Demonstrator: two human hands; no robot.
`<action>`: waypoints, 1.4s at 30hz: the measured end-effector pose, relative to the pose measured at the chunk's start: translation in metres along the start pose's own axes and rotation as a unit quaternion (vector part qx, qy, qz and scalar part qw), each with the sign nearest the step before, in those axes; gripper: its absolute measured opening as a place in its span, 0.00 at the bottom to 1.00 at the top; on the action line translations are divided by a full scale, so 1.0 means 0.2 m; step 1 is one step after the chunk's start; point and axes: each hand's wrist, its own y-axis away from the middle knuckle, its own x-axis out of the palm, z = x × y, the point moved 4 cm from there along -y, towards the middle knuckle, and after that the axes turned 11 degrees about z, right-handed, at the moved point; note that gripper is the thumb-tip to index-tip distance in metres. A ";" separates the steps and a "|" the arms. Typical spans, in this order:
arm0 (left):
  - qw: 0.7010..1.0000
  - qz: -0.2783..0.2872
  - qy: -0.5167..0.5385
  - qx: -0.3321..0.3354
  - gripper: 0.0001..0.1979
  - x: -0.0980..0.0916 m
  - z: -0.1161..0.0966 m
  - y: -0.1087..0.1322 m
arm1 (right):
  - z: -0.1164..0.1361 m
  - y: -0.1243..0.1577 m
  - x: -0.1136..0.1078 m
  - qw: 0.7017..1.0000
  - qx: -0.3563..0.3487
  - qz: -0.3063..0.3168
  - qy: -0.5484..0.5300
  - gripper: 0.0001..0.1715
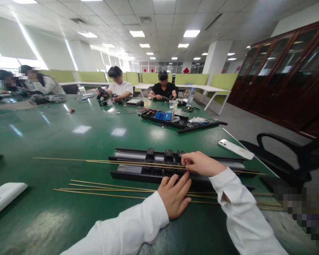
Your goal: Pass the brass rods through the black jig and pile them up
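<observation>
Two long black rails (146, 176) lie side by side on the green table, with several small black blocks (168, 154) seated along them. Thin brass-coloured rods (101, 161) stretch across the top of the rails. At these rods my right hand (202, 163) is closed, thumb and fingers pinched together on a rod beside the blocks. My left hand (175, 196) is open with fingers spread, its fingertips against the near rail and its palm over more rods (108, 189) lying on the table. Nothing is gripped in it.
A white phone (236, 149) lies right of the rails, and a white object (5, 198) is at the left. Farther back are a black tray (178, 124), a dark tube (199, 127) and a bottle (190, 97). Several people sit around the table; a black chair (281, 156) stands right.
</observation>
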 end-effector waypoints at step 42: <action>1.000 -0.013 -0.011 0.005 0.25 -0.01 0.01 0.01 | -0.08 0.06 -0.05 0.999 0.027 0.001 -0.039 0.08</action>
